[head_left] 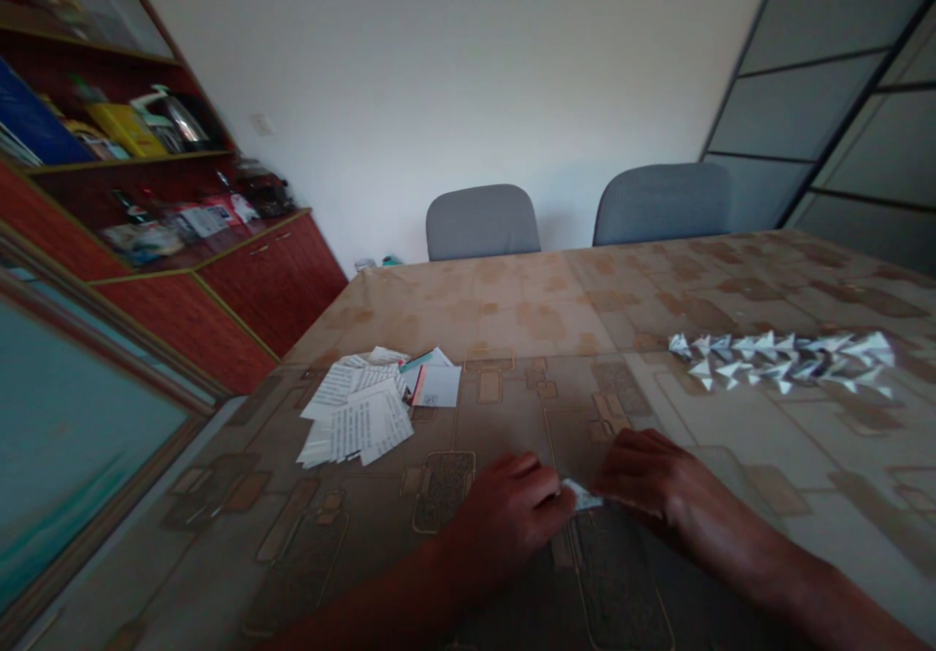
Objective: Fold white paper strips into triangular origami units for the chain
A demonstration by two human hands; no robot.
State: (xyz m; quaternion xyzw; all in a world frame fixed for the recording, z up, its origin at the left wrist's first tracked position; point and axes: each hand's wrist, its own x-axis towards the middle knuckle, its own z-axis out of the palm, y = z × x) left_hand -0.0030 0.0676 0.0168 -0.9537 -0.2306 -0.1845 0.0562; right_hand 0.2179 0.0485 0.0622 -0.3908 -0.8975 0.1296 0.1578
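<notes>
Near the front of the table a small folded piece of paper (583, 496) lies between my two hands. My left hand (516, 500) pinches its left end, with the fingers curled. At its right end my right hand (647, 476) has its fingers pressed together on the paper. Most of the fingertips are hidden behind the knuckles. Left of my hands is a loose pile of printed paper pieces (370, 417). Far to the right, folded paper pieces (786, 354) with pointed tips stand in two rows.
A patterned cloth covers the table (497, 310). Behind its far edge stand two grey chairs, the left chair (483, 220) and the right chair (664, 205). On the left is a red-brown cabinet (270, 281) with bottles, a kettle (186, 123) and packages on its shelves.
</notes>
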